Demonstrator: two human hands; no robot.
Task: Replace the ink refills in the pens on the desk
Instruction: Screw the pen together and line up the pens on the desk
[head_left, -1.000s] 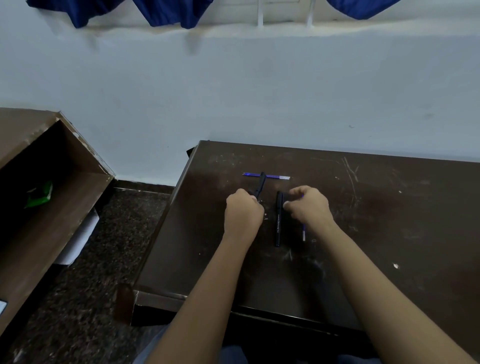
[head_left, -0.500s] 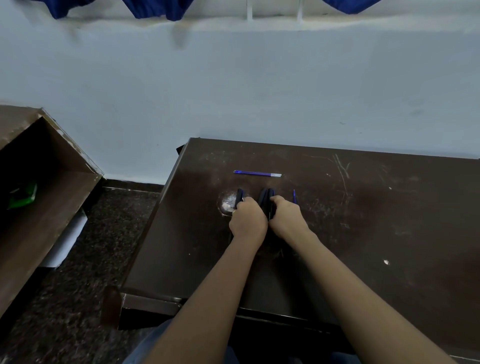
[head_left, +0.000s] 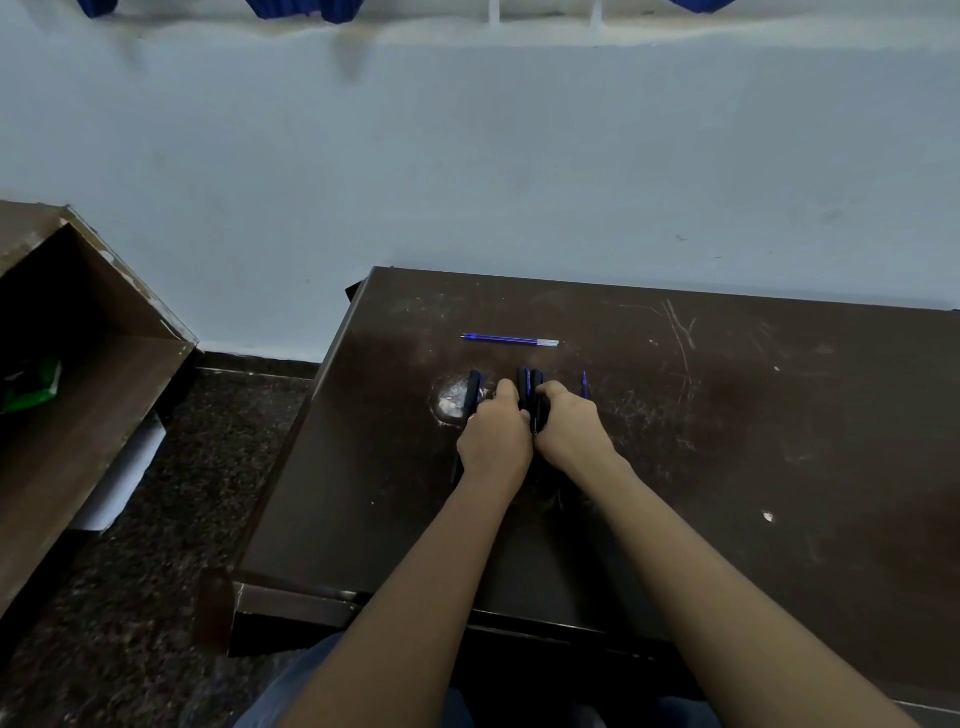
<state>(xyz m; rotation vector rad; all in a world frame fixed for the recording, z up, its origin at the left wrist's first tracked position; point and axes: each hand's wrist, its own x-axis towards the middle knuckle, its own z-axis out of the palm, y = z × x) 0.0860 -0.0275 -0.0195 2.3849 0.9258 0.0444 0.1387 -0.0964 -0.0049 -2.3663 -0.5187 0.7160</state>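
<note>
Right now both hands sit side by side, touching, on the dark desk (head_left: 779, 441). The left hand (head_left: 496, 434) has its grip curled over a left pen (head_left: 474, 391), whose far end pokes out past the fingers. The right hand (head_left: 569, 426) has its grip closed on a pair of pens (head_left: 530, 389) wedged between the 2 hands. The left thumb side also touches that pair. All 3 dark barrels point away from the person.

The relation that matters is with the refill (head_left: 511, 340). It lies on the desk beyond both hands, apart from them, and nothing touches it. Its long axis runs left to right, crosswise to the pens. Its blue tip is out past the left hand and its pale end is past the right hand, so neither hand is clearly nearer.

A second refill (head_left: 584, 385) lies just beside the right hand on its outer side, parallel to the pens. Only its far end shows.

Judging by this, the work is at an early stage: the barrels look closed, though the hands hide most of them. Either reach would first need 1 hand to let go. The second refill would also suit the right hand, being lined up with the barrels already.
</note>
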